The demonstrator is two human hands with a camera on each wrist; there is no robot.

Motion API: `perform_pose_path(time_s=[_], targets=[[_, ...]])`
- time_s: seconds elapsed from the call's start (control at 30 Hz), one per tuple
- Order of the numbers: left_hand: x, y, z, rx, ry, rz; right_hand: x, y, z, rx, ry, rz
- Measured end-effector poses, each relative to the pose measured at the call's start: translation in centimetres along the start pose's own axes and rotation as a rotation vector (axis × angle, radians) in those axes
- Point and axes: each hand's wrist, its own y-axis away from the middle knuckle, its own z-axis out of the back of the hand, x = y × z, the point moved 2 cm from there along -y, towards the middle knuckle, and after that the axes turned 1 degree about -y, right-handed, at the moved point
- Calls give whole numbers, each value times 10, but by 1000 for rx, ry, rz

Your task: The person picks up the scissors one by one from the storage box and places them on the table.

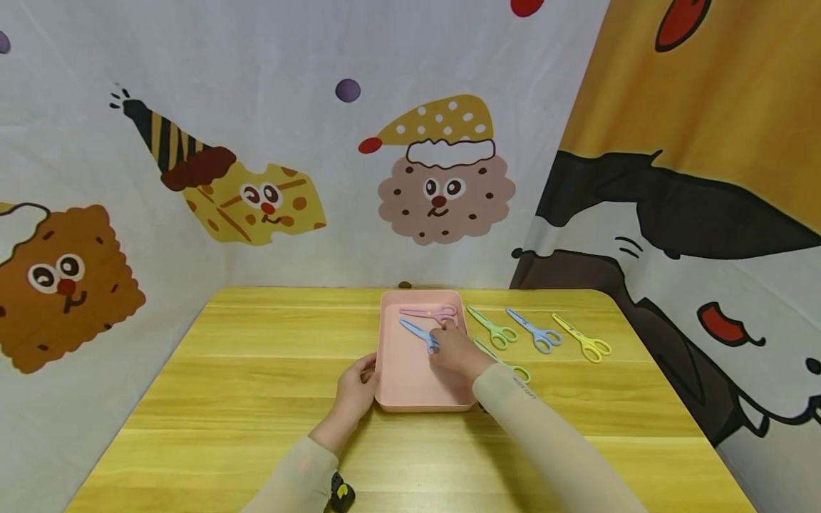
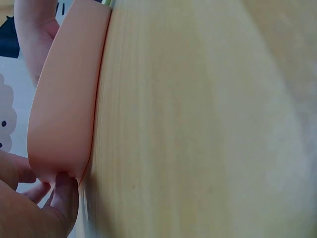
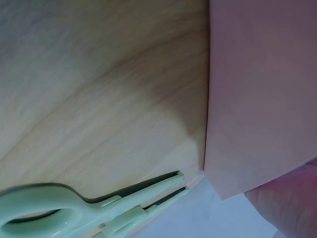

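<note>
A shallow pink tray [image 1: 420,408] lies lengthwise on the table. At its left side wall, my left hand [image 1: 356,388] grips it; in the left wrist view the thumb [image 2: 64,198] bears on the wall's outer face. My right hand [image 1: 458,350] reaches over the right rim into the tray and pinches blue scissors [image 1: 417,330] by the handle end, which its fingers partly hide. The blades of that pair point to the far left. Beyond them, pink scissors [image 1: 426,313] lie in the tray, their handles close to my right fingers.
Right of the tray, green scissors [image 1: 492,329], another blue pair [image 1: 534,330] and yellow scissors [image 1: 582,339] lie in a row on the wooden table [image 1: 269,356]. Nearer me, pale green scissors [image 1: 522,372] lie partly behind my right arm. A cartoon-print cloth [image 1: 288,92] hangs behind.
</note>
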Motion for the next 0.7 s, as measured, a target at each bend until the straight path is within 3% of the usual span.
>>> perform_pose_path(time_s=[0.37, 0.7], targets=[[-1, 1, 0, -3, 11, 2, -1, -1, 2, 1, -45, 1], [-2, 1, -1, -12, 10, 2, -1, 1, 3, -49, -41, 30]])
